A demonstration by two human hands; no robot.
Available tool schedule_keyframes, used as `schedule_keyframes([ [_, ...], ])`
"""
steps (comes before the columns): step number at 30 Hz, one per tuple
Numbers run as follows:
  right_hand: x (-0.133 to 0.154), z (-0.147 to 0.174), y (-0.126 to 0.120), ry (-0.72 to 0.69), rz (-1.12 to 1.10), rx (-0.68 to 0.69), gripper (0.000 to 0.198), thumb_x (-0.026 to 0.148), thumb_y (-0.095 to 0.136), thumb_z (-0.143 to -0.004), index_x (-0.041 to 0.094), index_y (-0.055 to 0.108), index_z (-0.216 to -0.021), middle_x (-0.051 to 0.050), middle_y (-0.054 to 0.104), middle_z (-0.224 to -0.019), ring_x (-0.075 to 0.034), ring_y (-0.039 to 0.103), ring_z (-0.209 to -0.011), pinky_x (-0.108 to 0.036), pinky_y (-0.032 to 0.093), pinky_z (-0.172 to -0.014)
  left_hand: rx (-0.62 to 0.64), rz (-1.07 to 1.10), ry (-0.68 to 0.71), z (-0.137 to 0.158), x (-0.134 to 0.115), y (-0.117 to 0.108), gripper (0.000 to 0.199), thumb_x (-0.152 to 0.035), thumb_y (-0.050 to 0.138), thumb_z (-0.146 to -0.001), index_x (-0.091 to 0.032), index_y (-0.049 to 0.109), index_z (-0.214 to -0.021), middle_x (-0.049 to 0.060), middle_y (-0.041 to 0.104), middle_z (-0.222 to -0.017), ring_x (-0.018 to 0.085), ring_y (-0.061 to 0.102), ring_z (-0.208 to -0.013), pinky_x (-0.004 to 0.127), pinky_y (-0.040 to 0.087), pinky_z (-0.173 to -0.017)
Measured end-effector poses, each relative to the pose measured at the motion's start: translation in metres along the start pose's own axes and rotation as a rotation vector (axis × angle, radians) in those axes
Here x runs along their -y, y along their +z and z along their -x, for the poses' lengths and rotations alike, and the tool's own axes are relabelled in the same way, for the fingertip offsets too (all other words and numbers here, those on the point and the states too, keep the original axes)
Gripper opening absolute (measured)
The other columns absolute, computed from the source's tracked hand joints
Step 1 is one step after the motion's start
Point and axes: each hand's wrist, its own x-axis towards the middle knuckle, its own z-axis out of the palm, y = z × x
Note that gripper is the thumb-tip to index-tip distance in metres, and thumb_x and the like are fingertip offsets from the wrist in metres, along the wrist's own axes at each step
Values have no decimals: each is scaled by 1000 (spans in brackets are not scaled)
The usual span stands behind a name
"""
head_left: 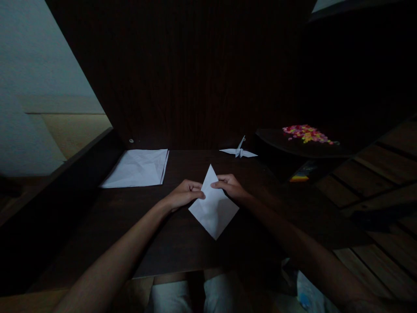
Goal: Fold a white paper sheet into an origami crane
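A white sheet of paper folded into a diamond is held up between my two hands, one point toward the back and one toward me. My left hand pinches its left upper edge, thumb on the front face. On the right upper edge, my right hand grips it the same way, with the fingers partly hidden behind the paper. Beyond the hands, a finished white paper crane stands near the back of the dark desk. To the left lies a stack of creased white paper sheets.
The dark wooden desk has a raised side board at left and a tall back panel. At right, a curved shelf carries a heap of small pink, red and yellow pieces. Slatted wood lies farther right.
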Motion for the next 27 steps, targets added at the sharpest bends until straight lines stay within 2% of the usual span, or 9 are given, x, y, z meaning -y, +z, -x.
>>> schedule_keyframes([
  [4, -2, -2, 0, -15, 109, -6, 16, 29, 67, -58, 14, 63, -58, 3, 56, -51, -9, 46, -47, -21, 31, -45, 42, -47, 21, 1, -1, 3, 15, -25, 69, -66, -12, 67, -72, 1, 64, -63, 12, 57, -57, 22, 41, -55],
  [10, -5, -2, 0, -46, 164, 50, 22, 34, 67, -62, 13, 64, -61, 2, 57, -53, -9, 47, -49, -21, 32, -47, 89, -82, 32, 1, 1, 2, 24, -33, 70, -70, -10, 69, -76, 3, 66, -66, 10, 54, -56, 21, 39, -53],
  [14, -5, -2, 1, -43, 173, 34, 26, 39, 67, -63, 13, 62, -59, 3, 56, -52, -10, 47, -49, -21, 33, -47, 122, -70, 28, 1, 2, 0, 27, -35, 70, -70, -10, 68, -78, 4, 66, -68, 11, 55, -57, 22, 40, -55],
  [18, -2, -3, -1, -103, 126, -8, 28, 43, 63, -70, 15, 63, -67, 2, 59, -60, -11, 51, -56, -23, 37, -53, 0, -21, 46, -1, 0, -3, 28, -36, 69, -71, -11, 67, -80, 4, 67, -70, 13, 58, -60, 23, 42, -57],
  [21, -2, -5, -4, -148, 85, -39, 25, 37, 64, -71, 16, 64, -84, 0, 62, -70, -13, 55, -64, -24, 40, -58, -143, -7, 82, -5, 2, -10, 29, -38, 68, -71, -11, 65, -84, 5, 68, -77, 15, 61, -65, 24, 44, -59],
  [24, -6, -7, -6, -182, 111, -47, 34, 30, 67, -67, 17, 60, -98, 2, 59, -67, -13, 55, -62, -24, 41, -59, -305, -207, 171, -11, 7, -18, 31, -41, 65, -72, -11, 65, -83, 4, 66, -74, 15, 58, -63, 24, 42, -57],
  [27, -14, -10, -6, -246, 202, -52, 40, 25, 66, -67, 17, 56, -105, 3, 57, -67, -12, 54, -62, -25, 42, -59, -428, -520, 274, -15, 10, -27, 26, -40, 61, -75, -15, 67, -81, 2, 65, -72, 16, 58, -68, 25, 42, -62],
])
